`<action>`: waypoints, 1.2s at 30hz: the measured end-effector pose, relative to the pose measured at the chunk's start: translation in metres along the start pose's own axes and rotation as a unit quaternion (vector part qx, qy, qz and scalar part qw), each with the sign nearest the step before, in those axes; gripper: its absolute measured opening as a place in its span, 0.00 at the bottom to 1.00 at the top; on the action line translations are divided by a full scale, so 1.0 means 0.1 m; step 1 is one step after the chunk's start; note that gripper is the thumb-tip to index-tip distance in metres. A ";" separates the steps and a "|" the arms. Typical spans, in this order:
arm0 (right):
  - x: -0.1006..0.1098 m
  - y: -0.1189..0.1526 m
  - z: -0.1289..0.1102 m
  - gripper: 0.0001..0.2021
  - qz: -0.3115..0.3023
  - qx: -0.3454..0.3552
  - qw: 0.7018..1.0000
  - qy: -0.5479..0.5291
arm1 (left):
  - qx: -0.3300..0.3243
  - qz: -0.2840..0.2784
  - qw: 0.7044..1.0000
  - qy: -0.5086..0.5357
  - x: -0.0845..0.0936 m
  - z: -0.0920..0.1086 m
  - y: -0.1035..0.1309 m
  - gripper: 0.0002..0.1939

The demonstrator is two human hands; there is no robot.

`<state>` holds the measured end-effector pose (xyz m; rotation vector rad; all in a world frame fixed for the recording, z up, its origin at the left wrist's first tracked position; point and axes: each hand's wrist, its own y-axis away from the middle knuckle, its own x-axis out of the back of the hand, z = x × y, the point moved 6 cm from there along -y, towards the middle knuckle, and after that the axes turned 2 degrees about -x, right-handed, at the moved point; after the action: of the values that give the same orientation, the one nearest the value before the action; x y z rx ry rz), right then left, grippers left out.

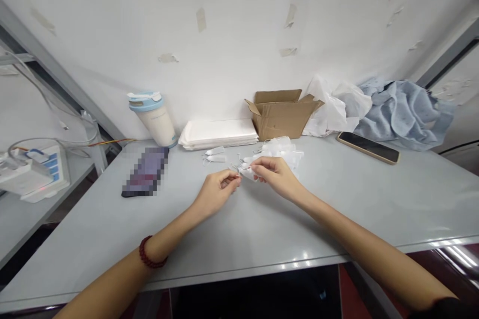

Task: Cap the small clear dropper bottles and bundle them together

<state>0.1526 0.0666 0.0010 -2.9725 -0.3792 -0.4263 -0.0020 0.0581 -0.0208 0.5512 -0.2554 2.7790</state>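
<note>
Over the middle of the table, my left hand (220, 187) and my right hand (276, 174) are close together, fingertips nearly meeting. Between the right thumb and fingers is a small white translucent piece (247, 172), its narrow end toward the left. My left hand is closed in a pinch on a thin cord at that end; its details are too small to make out. Right behind my right hand lies a pile of similar white pieces (279, 145) with thin hooked ends. Left of the pile, two more white pieces (216, 154) lie side by side.
Along the wall stand a blue-lidded cup (155, 122), a stack of white sheets (220, 134) and an open cardboard box (282, 119). A white plastic bag (331, 104) and a blue cloth (404, 112) lie at right. Phones rest at left (147, 172) and right (368, 147).
</note>
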 end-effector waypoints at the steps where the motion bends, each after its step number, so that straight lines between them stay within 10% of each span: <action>1: 0.00 0.00 0.00 0.09 0.001 0.001 1.000 0.004 | 0.002 0.001 1.000 0.008 0.00 0.00 0.00 0.11; 36: 0.06 0.01 -0.09 0.08 0.043 0.075 0.991 0.102 | -0.008 -0.027 0.999 0.044 0.03 0.17 0.07 0.12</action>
<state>0.1561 0.0656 0.0108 -2.7553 -0.2494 -0.6538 -0.0013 0.0482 -0.0053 0.4232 -0.2406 2.7384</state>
